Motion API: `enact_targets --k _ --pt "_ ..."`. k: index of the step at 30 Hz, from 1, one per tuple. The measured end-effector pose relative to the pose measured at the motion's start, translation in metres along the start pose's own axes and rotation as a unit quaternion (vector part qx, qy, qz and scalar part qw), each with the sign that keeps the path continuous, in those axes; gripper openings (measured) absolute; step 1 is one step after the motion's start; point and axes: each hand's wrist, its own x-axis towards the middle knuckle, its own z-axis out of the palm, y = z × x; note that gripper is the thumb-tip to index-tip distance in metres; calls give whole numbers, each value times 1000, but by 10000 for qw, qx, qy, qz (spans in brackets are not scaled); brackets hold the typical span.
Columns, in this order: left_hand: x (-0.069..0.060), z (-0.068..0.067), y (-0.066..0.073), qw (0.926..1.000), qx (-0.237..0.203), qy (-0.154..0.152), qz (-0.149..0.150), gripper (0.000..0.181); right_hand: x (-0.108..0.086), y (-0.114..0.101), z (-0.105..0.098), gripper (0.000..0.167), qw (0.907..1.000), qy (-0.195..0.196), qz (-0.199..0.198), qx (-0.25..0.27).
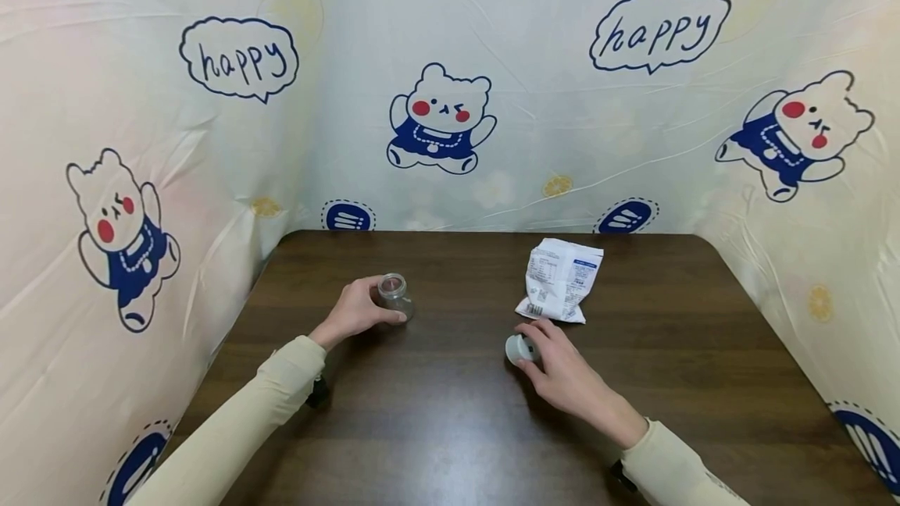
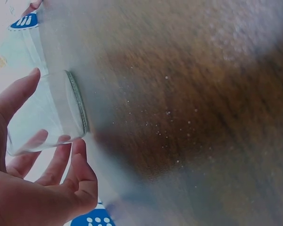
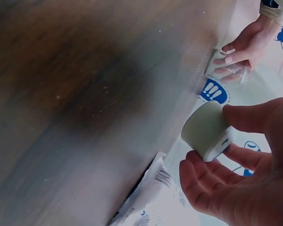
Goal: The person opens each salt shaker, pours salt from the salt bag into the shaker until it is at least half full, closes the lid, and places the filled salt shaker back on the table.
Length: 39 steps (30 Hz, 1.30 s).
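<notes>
A small clear glass jar (image 1: pixel 396 297) is upright at the left-centre of the table. My left hand (image 1: pixel 354 311) grips it from the left, thumb on one side and fingers on the other. The left wrist view shows the see-through jar (image 2: pixel 52 106) with its base close to the wood. Right of centre, my right hand (image 1: pixel 565 372) pinches a pale, short round cap (image 1: pixel 519 350) between thumb and fingers. In the right wrist view the cap (image 3: pixel 203 129) is tilted and apart from the table.
A white printed packet (image 1: pixel 561 281) lies just beyond my right hand. The dark wooden table (image 1: pixel 436 412) has a straight back edge. Pale cloth (image 1: pixel 443 14) with cartoon bears hangs behind and on both sides.
</notes>
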Motion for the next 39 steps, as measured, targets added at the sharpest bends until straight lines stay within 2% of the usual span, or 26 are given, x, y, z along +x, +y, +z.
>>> enact_targets --k 9,13,17,21,27,32,39 --pt "1 0 -2 9999 139 37 87 60 -4 2 -2 43 9999 31 31 -142" --pt "1 1 -3 9996 199 62 196 67 -5 4 -2 45 9997 105 -1 -205" --pt "-4 -3 -5 9994 266 115 199 77 -7 4 -2 45 9998 38 57 -180" --pt "-12 -12 -5 9991 363 184 99 78 -8 4 -2 45 9998 -35 122 -170" --pt "-27 -28 -1 9983 529 178 -170 67 -8 4 -3 45 9997 -15 165 -162" --pt "-42 -36 5 9979 584 -3 -287 49 -8 4 -3 45 9995 -111 202 -219" --pt "-61 -35 17 9982 575 -153 6 33 -8 4 0 45 9993 -189 193 -275"
